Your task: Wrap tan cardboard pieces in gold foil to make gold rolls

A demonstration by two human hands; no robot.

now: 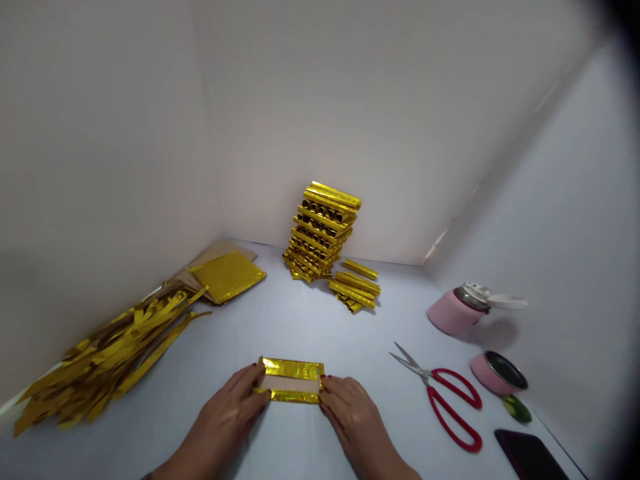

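Observation:
A small rectangular piece of gold foil paper [295,369] lies at the front middle, its long edges folded inward with a pale strip between them. My left hand [227,417] pinches its left end between thumb and fingers. At the right end, my right hand [353,413] grips the same piece with its fingers pressed together. Behind stands a tall crisscross stack of gold rolled tubes [323,230], and beside it is a small pile of similar tubes [355,290].
Gold strips [120,360] and square gold sheets [230,277] lie at the left. To the right are open red-handled scissors [455,407], a pink flask [457,312], a pink cup [497,373], a green object [517,409] and a dark phone [530,455]. Walls rise behind and beside the table.

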